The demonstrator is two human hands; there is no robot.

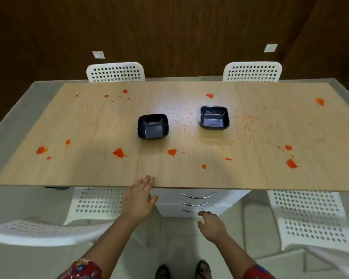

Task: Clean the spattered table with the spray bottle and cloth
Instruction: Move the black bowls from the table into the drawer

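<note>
A light wooden table (189, 174) is spattered with orange-red blobs (118, 152) and fine orange specks (181, 121). Two black square bowls stand on it, one at the middle (152, 126) and one to its right (214, 117). My left hand (140, 195) reaches to the table's near edge with straight fingers, the fingertips over the edge and the thumb below it. My right hand (212, 225) hangs lower, in front of the table, fingers loosely curled and holding nothing. No spray bottle or cloth is in view.
White perforated chairs stand at the far side (115, 71) (252, 71) and at the near left (48, 231) and near right (308, 214). A white drawer unit (197, 200) with curved metal handles sits under the table. My feet show at the bottom.
</note>
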